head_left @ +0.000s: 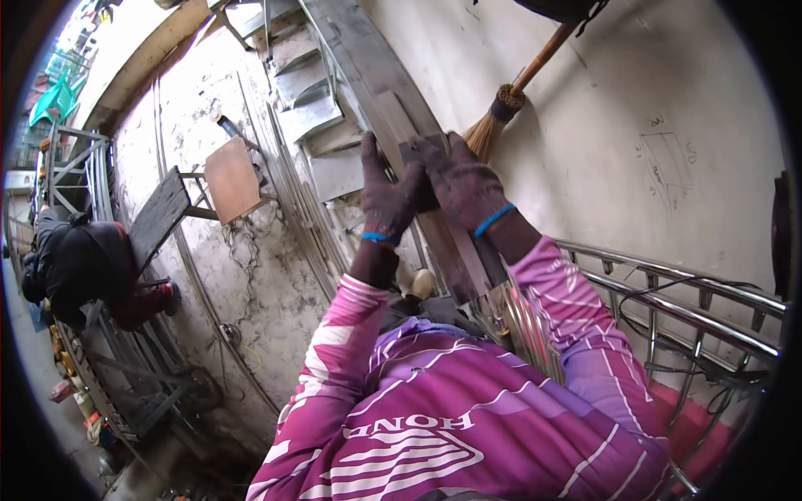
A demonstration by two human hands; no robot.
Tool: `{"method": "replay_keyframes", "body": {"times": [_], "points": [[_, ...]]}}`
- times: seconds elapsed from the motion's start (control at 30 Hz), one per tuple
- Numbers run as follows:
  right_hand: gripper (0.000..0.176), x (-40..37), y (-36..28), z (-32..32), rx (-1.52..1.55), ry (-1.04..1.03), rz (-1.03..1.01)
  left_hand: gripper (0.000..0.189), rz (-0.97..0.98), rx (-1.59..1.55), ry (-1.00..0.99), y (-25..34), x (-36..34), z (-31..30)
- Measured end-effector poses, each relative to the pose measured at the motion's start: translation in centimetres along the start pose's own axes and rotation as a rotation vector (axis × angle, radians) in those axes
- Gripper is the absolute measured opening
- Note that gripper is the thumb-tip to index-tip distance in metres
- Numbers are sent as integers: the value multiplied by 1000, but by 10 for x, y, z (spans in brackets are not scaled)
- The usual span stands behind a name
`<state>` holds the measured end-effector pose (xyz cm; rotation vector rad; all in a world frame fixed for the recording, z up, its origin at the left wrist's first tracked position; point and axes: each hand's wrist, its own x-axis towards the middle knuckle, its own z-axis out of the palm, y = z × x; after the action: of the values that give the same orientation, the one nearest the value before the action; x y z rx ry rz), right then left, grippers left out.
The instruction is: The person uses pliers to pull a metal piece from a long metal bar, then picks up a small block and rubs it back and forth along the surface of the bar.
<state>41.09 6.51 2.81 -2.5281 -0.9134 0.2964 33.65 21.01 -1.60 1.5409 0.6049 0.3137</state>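
My left hand, in a dark knit glove with a blue cuff edge, is over the left side of a long grey plank-like bench. Its forefinger points forward and its thumb is apart, near my other hand. My right hand, gloved the same way, bends its fingers over a small dark flat piece, whose kind I cannot make out. Part of that piece is hidden under the glove. Beneath and ahead of the hands, a narrow grey flat strip lies along the bench.
A straw broom leans by the pale wall at right. Chrome railings stand at lower right. Bent sheet-metal pieces and long metal bars lie left of the bench. A chair-like frame and a bending person are farther left.
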Motion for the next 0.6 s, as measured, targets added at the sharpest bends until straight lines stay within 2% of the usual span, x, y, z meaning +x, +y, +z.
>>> {"method": "replay_keyframes", "body": {"times": [0.1, 0.17, 0.27, 0.33, 0.4, 0.47, 0.53, 0.57, 0.6], "points": [[56, 77, -6, -4, -100, -98, 50, 100, 29, -1, 1, 6, 70, -12], [56, 121, -13, -6, -124, -161, 77, 102, -52, 47, 24, 5, 116, -15], [54, 151, -20, -15, -164, -192, 147, 103, 33, 13, 10, -4, 156, -18], [54, 153, -20, -12, -182, -148, 147, 103, 64, -2, -9, -1, 153, -17], [53, 127, -17, -14, -180, -152, 156, 102, 272, 147, 112, -1, 129, -13], [51, 79, -21, -19, -172, -169, 144, 103, 137, 180, 80, 16, 79, -7], [54, 15, -23, -25, -66, -61, 50, 105, 219, 157, 43, -6, 31, 2], [56, -16, -6, -6, -26, 23, 33, 106, 250, 156, 44, -17, 8, 9], [56, -38, -8, -2, -31, 10, 36, 108, 218, 107, 29, -13, -17, 13]]}}
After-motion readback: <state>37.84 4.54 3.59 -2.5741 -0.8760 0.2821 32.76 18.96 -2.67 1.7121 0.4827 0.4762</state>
